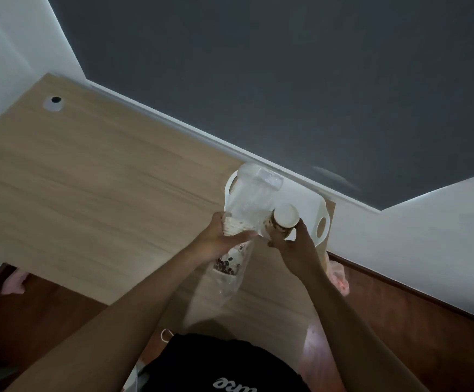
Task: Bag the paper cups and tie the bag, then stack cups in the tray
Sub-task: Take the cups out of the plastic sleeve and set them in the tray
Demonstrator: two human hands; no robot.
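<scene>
A clear plastic bag (248, 193) holds a stack of paper cups with a brown dotted print (227, 264). My left hand (221, 236) grips the bag and the cups inside it at mid-length, above the wooden table. The bag's open end rises toward the white tray (305, 199). My right hand (293, 241) grips another stack of paper cups (285, 217), its white base facing the camera, right beside the bag and over the tray.
The wooden table (88, 193) runs along a white wall strip and a dark grey wall. A round cable hole (54, 102) sits at its far left corner. Pink plastic (339, 275) lies beyond the table's right edge, over a brown floor.
</scene>
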